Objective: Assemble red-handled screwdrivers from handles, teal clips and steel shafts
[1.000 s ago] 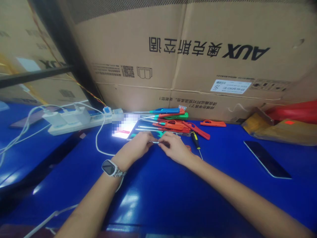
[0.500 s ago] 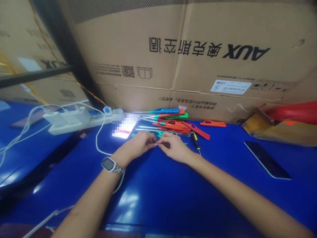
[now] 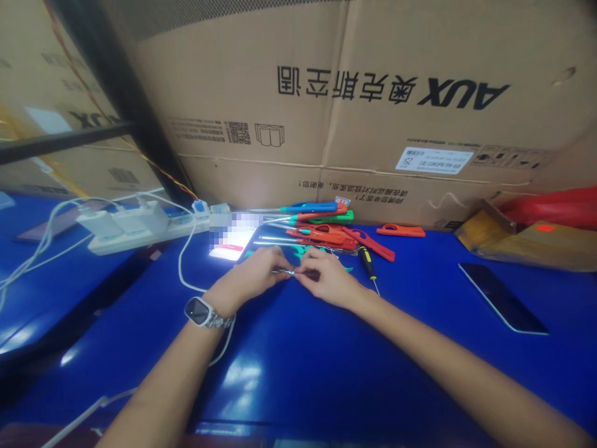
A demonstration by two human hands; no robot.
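My left hand [image 3: 259, 274] and my right hand [image 3: 326, 277] meet fingertip to fingertip above the blue table. Both pinch a small, thin, silvery part [image 3: 288, 271], too small to identify, with its ends hidden by fingers. A watch [image 3: 198, 310] is on my left wrist. Just beyond the hands lies a pile of long-nosed lighters, among them a blue lighter [image 3: 314, 206], a green-ended lighter [image 3: 338, 218] and a red-orange lighter [image 3: 324, 234]. Teal plastic pieces [image 3: 301, 251] are partly covered by my fingers. To the right of my right hand rests a black-and-yellow screwdriver [image 3: 367, 264].
A lit phone [image 3: 233, 239] lies left of the lighters, near a white power strip [image 3: 140, 231] with chargers and a loose cable [image 3: 183, 264]. At right are a dark phone [image 3: 501, 297] and an opened brown package [image 3: 527, 242]. A large carton [image 3: 373, 124] stands behind.
Both hands stay in nearly the same place, still pinching. More of the silvery part shows between the fingertips. My view has shifted slightly.
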